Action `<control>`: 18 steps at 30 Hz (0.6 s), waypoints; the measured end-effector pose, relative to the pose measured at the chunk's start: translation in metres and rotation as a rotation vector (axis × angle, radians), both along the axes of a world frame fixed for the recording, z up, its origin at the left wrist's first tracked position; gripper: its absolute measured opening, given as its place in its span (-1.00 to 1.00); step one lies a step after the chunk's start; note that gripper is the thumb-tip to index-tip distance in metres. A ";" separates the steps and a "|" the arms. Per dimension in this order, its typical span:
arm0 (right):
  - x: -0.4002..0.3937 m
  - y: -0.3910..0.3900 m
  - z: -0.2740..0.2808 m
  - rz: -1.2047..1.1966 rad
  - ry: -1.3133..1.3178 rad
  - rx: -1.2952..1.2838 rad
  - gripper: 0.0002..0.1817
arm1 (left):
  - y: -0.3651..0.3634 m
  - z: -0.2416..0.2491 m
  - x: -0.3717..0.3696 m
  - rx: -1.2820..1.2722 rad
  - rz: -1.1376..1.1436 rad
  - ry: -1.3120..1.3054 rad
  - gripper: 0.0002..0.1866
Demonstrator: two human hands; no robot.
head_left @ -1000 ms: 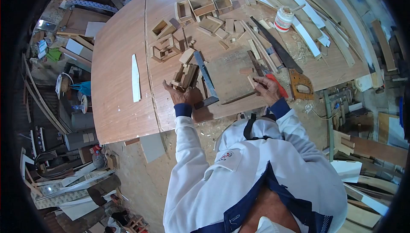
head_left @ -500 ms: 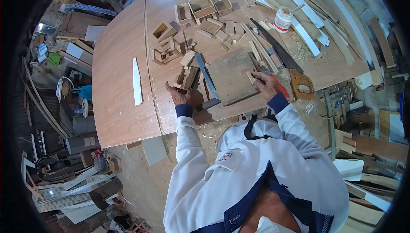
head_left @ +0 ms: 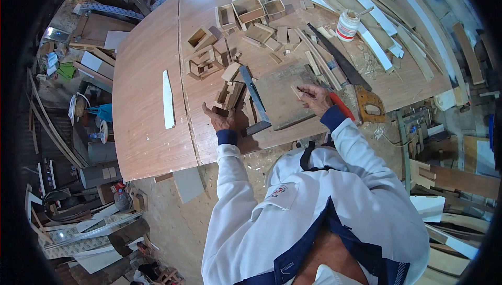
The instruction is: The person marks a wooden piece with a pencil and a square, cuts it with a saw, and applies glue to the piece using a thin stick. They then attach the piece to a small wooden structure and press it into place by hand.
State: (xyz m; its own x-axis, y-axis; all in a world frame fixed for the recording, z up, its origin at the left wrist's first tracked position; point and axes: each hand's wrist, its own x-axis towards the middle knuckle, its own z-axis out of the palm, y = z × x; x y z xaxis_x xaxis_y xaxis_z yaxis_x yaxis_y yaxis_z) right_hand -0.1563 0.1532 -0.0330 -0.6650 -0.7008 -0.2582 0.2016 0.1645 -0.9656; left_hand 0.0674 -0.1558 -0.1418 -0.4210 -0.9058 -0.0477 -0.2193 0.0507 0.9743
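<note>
My left hand (head_left: 220, 120) grips the near end of a small wooden box (head_left: 228, 97), thumb and fingers on either side of it. The box rests at a slant on the table, its inner pieces showing. Between the fingertips of my right hand (head_left: 315, 100) is a small wood strip (head_left: 296, 92), above a flat square board (head_left: 282, 102). A try square (head_left: 253, 94) lies between the box and the board, its thick stock toward me. Close to my right hand are a red-handled tool (head_left: 342, 106), partly hidden, and a handsaw (head_left: 366, 102).
More small wooden boxes (head_left: 250, 10) and offcuts lie farther back on the table (head_left: 146, 128). An open white glue jar (head_left: 347, 25) with a stick in it stands at the back right, near long strips (head_left: 374, 44). A white strip (head_left: 168, 99) lies on the left.
My right hand has moved left and slightly up over the square board, carrying the small wood strip. My left hand and the box have shifted only slightly.
</note>
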 end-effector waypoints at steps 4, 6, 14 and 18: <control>-0.004 -0.004 -0.004 0.009 -0.052 -0.023 -0.66 | 0.046 0.067 -0.014 -0.126 0.050 -0.140 0.11; -0.008 -0.006 -0.007 0.011 -0.049 -0.012 -0.66 | 0.048 0.068 -0.013 -0.143 0.055 -0.168 0.12; -0.013 -0.007 -0.007 -0.044 -0.088 0.030 -0.67 | 0.037 0.050 -0.007 0.235 0.143 0.247 0.12; -0.015 -0.004 -0.011 -0.094 -0.099 0.010 -0.64 | 0.037 0.056 -0.004 0.018 0.086 0.062 -0.04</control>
State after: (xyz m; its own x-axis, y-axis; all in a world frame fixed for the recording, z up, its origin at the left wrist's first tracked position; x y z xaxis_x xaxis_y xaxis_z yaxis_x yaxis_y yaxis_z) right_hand -0.1715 0.1491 -0.0442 -0.6982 -0.6340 -0.3325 0.3110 0.1496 -0.9386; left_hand 0.0630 -0.1186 -0.0861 -0.3445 -0.9379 -0.0409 -0.1614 0.0163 0.9868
